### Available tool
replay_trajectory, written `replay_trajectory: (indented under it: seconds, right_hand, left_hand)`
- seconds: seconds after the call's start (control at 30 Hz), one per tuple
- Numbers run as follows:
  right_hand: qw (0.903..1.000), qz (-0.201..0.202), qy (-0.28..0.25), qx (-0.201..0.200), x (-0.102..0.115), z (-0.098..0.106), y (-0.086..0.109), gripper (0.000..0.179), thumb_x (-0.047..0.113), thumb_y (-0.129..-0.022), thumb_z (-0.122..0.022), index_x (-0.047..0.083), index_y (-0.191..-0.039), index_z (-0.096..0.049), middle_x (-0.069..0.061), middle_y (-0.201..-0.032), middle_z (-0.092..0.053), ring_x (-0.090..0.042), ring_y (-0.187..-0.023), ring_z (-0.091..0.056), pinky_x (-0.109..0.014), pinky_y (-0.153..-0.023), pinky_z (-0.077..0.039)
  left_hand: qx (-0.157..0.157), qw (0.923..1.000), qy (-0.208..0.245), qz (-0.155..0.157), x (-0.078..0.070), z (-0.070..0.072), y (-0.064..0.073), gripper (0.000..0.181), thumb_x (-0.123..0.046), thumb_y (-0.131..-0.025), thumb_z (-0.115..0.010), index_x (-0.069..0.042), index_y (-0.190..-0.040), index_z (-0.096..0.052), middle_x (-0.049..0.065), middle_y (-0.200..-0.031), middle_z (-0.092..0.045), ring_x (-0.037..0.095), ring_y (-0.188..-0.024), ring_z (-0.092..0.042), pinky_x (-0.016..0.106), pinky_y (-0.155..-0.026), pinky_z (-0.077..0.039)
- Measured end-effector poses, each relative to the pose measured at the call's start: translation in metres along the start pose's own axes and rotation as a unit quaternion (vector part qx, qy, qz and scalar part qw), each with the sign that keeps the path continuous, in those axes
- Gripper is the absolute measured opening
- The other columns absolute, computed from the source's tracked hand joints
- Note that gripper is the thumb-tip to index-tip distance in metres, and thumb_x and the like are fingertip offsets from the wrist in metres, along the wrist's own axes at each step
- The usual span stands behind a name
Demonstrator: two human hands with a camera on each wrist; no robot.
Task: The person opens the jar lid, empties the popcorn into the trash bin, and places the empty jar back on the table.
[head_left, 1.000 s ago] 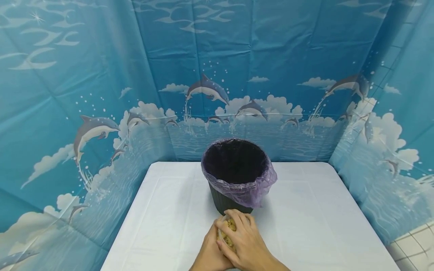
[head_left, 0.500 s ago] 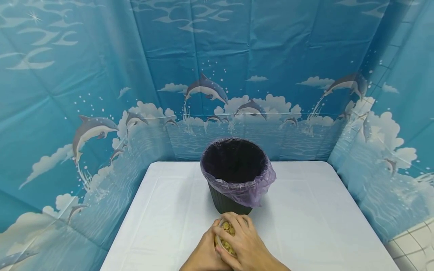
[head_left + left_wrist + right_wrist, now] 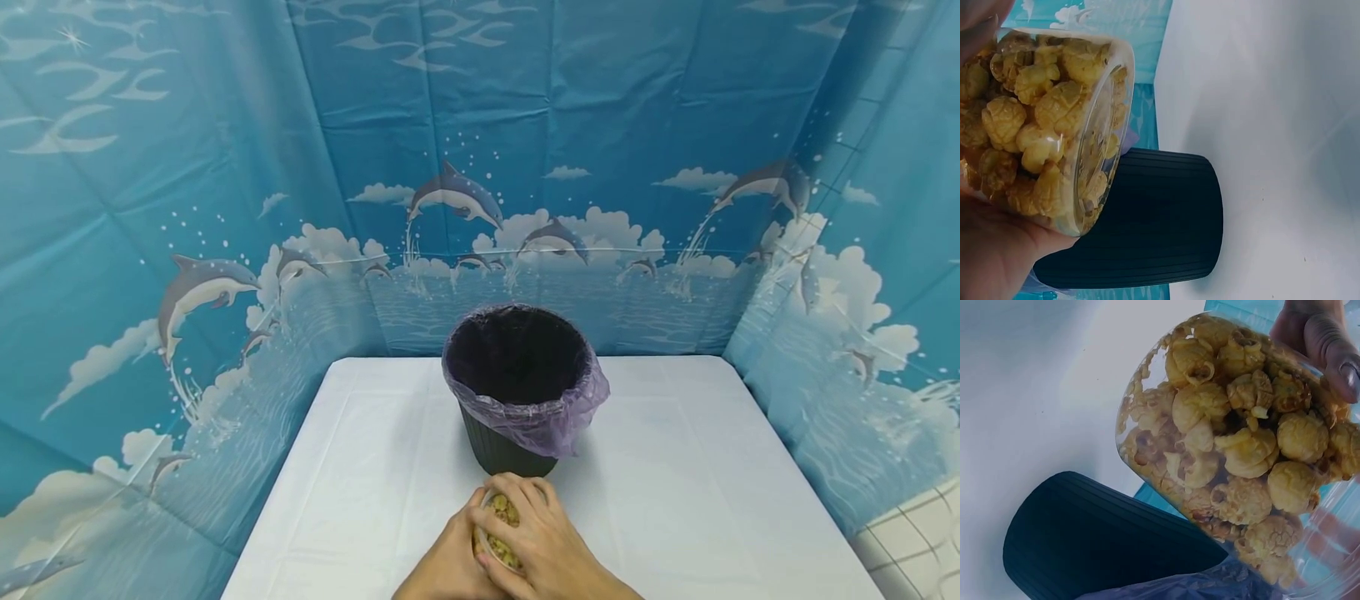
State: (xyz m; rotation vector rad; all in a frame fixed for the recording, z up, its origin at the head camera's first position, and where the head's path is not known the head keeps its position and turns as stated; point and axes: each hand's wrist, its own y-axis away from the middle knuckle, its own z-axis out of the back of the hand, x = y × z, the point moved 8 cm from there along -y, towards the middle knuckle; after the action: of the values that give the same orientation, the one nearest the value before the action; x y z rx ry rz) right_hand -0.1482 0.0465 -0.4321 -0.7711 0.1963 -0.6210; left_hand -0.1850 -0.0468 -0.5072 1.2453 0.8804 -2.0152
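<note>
A clear plastic jar (image 3: 501,546) full of caramel-coloured popcorn is held between both hands at the lower middle of the head view. My left hand (image 3: 453,552) grips its side from the left. Over its top lies my right hand (image 3: 546,533), fingers spread and curled around the rim, with popcorn showing between thumb and fingers. In the left wrist view the rounded base of the jar (image 3: 1041,119) is seen, popcorn packed against the wall. The right wrist view has the jar (image 3: 1241,437) close up, with fingers (image 3: 1329,534) visible at its clear upper end.
A dark ribbed bin (image 3: 502,442) stands on the white table (image 3: 675,483) just beyond the hands. A purple plastic bag (image 3: 543,425) lines it and folds over its rim. Blue dolphin-print curtains (image 3: 480,100) surround the table on the far side and both sides.
Both hands have drawn slightly back toward the person with the jar. The left forearm has shifted a little to the left. The bin stays where it was.
</note>
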Motion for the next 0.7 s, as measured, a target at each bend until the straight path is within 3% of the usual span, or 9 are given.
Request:
replay_trajectory:
  seconds: [0.1,0.43,0.53,0.7]
  right_hand:
    - [1.0,0.006,-0.005,0.002,0.001,0.0003,0.0001,0.03,0.042,-0.099,-0.062,0.031,-0.126,-0.069,-0.006,-0.134,-0.06,-0.021,-0.12,-0.056,-0.045,-0.09,-0.048]
    - [0.9996,0.023,-0.006,0.012,0.0047,0.0009,0.0014,0.032,0.044,-0.102,-0.057,0.033,-0.13,-0.068,-0.006,-0.134,-0.06,-0.02,-0.116,-0.056,-0.045,-0.091,-0.05]
    - [0.9994,0.03,-0.008,0.013,0.0053,0.0014,0.0016,0.033,0.044,-0.103,-0.055,0.033,-0.131,-0.068,-0.007,-0.135,-0.06,-0.02,-0.117,-0.056,-0.044,-0.093,-0.048]
    - [0.9988,0.047,-0.011,0.009,0.007,0.0032,0.0017,0.032,0.045,-0.105,-0.051,0.034,-0.129,-0.068,-0.005,-0.134,-0.06,-0.02,-0.117,-0.055,-0.044,-0.095,-0.047]
  left_hand:
    - [0.007,0.9999,0.012,-0.004,-0.001,-0.0004,-0.0005,0.109,-0.027,-0.078,-0.092,-0.022,-0.162,-0.022,0.003,-0.159,-0.046,0.013,-0.132,-0.059,0.027,-0.108,-0.052]
    - [0.052,0.994,0.09,0.035,0.0023,-0.0023,0.0018,0.107,-0.017,-0.079,-0.089,-0.029,-0.162,-0.022,0.0,-0.157,-0.047,0.015,-0.131,-0.06,0.025,-0.109,-0.051]
    - [0.06,0.9926,0.103,0.022,0.0014,-0.002,0.0024,0.107,-0.014,-0.08,-0.088,-0.025,-0.163,-0.02,0.003,-0.158,-0.046,0.015,-0.131,-0.06,0.026,-0.107,-0.053]
    - [0.068,0.9939,0.087,-0.003,0.0004,-0.0001,0.0032,0.106,-0.014,-0.081,-0.087,-0.02,-0.162,-0.02,0.006,-0.156,-0.047,0.013,-0.13,-0.06,0.027,-0.104,-0.055]
